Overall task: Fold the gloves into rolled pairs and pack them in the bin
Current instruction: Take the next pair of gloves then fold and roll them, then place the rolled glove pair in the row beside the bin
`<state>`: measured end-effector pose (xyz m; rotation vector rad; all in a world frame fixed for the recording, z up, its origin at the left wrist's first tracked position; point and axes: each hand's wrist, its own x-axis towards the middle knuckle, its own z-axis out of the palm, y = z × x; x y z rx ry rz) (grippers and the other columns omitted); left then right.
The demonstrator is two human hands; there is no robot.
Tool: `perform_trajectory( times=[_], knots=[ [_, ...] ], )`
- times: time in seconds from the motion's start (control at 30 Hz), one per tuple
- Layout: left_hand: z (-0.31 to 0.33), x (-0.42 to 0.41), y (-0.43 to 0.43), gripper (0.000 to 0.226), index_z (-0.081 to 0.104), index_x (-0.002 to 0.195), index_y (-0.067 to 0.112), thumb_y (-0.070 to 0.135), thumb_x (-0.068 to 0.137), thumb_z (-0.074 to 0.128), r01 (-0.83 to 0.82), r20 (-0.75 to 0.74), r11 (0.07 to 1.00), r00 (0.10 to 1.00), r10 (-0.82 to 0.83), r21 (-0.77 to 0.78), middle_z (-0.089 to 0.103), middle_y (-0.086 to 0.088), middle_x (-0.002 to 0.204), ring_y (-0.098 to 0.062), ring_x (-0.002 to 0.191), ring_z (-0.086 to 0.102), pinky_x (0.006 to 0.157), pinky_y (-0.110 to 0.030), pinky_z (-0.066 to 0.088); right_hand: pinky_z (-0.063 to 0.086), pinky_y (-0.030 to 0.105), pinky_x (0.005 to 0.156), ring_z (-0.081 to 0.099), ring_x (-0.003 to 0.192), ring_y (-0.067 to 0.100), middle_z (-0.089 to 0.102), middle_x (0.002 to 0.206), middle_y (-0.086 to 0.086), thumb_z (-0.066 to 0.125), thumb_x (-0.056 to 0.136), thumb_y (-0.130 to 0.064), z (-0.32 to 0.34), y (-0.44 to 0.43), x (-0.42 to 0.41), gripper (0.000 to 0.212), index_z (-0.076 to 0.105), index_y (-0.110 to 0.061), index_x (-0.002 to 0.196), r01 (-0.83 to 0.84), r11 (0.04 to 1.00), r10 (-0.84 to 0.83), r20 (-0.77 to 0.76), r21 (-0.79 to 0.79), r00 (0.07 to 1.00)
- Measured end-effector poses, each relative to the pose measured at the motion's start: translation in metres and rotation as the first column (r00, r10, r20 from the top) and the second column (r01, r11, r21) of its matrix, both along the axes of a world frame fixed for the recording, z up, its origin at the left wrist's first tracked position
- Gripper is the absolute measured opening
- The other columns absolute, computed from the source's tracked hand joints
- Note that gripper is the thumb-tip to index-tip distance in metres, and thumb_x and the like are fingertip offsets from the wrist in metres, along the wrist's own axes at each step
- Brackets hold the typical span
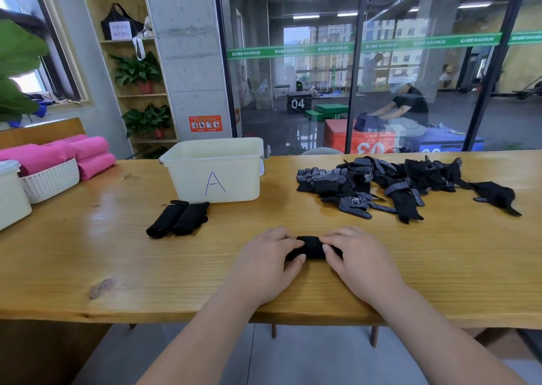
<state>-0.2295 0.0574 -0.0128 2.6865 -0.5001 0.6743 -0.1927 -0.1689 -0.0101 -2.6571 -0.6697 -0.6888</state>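
Observation:
A black rolled glove pair [311, 246] lies on the wooden table [88, 261] near its front edge. My left hand [264, 263] grips its left end and my right hand [359, 260] grips its right end, thumbs curled on the near side. Two finished black rolls [177, 218] lie side by side in front of the cream bin marked "A" [215, 173]. A loose heap of black gloves with white dotted palms [401, 183] is spread over the right of the table. The bin's inside is hidden from here.
A white woven basket [51, 180] with pink rolled towels [85, 153] and a white container [11, 200] stand at the far left. Behind the table is a glass wall; a person sits beyond it. Bare wood lies between the rolls and my hands.

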Motion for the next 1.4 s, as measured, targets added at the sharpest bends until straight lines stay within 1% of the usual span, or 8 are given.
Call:
perform_trajectory(
  times=[0.3,0.4,0.47,0.53,0.7,0.97,1.13,1.4],
  knots=[
    [0.005,-0.005,0.006,0.026,0.072,0.125,0.031,0.036,0.104,0.057,-0.111,0.076,0.985,0.99,0.121,-0.131,0.064,0.019,0.113,-0.004,0.1,0.06,0.092,-0.032,0.051,0.05,0.024,0.079,0.058,0.093,0.0,0.057,0.103,-0.028,0.053,0.101,-0.056,0.005,-0.003,-0.013,0.029,0.074,-0.043,0.118,-0.123,0.979,0.142,-0.112,0.162,0.983],
    [0.007,-0.005,0.015,0.025,0.071,0.126,0.034,0.034,0.104,0.058,-0.139,0.045,0.974,0.988,0.149,-0.177,0.065,0.02,0.115,-0.003,0.105,0.061,0.096,-0.031,0.051,0.044,0.02,0.101,0.046,0.126,-0.007,0.049,0.135,-0.034,0.054,0.103,-0.052,0.01,-0.005,-0.011,0.042,0.055,-0.049,0.145,-0.191,0.978,0.202,-0.154,0.082,0.967],
    [0.008,-0.005,0.028,0.028,0.068,0.13,0.035,0.035,0.105,0.057,-0.15,0.017,0.977,0.988,0.154,-0.15,0.063,0.02,0.121,-0.005,0.11,0.06,0.1,-0.032,0.05,0.03,0.026,0.119,0.024,0.15,-0.003,0.025,0.163,-0.033,0.044,0.108,-0.052,0.014,-0.001,-0.007,0.053,0.034,-0.047,0.16,-0.257,0.965,0.239,-0.239,-0.047,0.941],
    [0.007,-0.004,0.045,0.03,0.065,0.134,0.035,0.037,0.106,0.056,-0.175,-0.004,0.98,0.984,0.175,-0.091,0.06,0.019,0.129,-0.007,0.117,0.057,0.104,-0.03,0.046,0.02,0.028,0.126,0.015,0.157,0.002,0.015,0.17,-0.028,0.034,0.111,-0.052,0.016,0.009,-0.003,0.055,0.025,-0.043,0.165,-0.307,0.944,0.253,-0.33,-0.122,0.909],
    [0.008,-0.002,0.085,0.037,0.059,0.144,0.034,0.04,0.109,0.05,-0.256,-0.034,0.966,0.966,0.256,0.025,0.053,0.017,0.148,-0.011,0.138,0.047,0.118,-0.034,0.036,0.02,0.031,0.128,0.018,0.159,0.009,0.016,0.173,-0.017,0.033,0.111,-0.054,0.022,0.047,0.009,0.061,0.021,-0.035,0.167,-0.308,0.935,0.217,-0.405,-0.174,0.888],
    [0.01,0.002,0.14,0.055,0.035,0.164,0.025,0.043,0.111,0.035,-0.464,-0.046,0.875,0.88,0.474,0.141,0.024,0.005,0.174,-0.014,0.163,0.008,0.132,-0.036,-0.002,0.018,0.039,0.13,0.011,0.162,0.015,0.004,0.176,-0.011,0.03,0.11,-0.057,0.016,0.12,0.029,0.069,0.008,-0.028,0.169,-0.354,0.918,0.243,-0.453,-0.177,0.858],
    [0.007,0.005,0.144,0.066,0.015,0.169,0.017,0.046,0.11,0.025,-0.568,-0.206,0.821,0.797,0.568,0.066,0.006,0.002,0.177,-0.015,0.163,-0.006,0.133,-0.042,-0.003,0.02,0.038,0.129,0.012,0.161,0.017,0.002,0.176,-0.009,0.028,0.111,-0.055,0.011,0.154,0.05,0.069,0.006,-0.025,0.169,-0.363,0.914,0.26,-0.425,-0.182,0.867],
    [-0.001,0.012,0.147,0.07,0.023,0.168,0.017,0.05,0.106,0.015,-0.59,-0.223,0.807,0.785,0.578,0.015,0.014,0.001,0.176,-0.015,0.163,0.001,0.132,-0.043,-0.001,0.015,0.039,0.131,0.008,0.162,0.016,0.005,0.176,-0.008,0.024,0.11,-0.058,0.005,0.199,0.083,0.07,0.009,-0.024,0.169,-0.362,0.924,0.283,-0.417,-0.123,0.864]
  ],
)
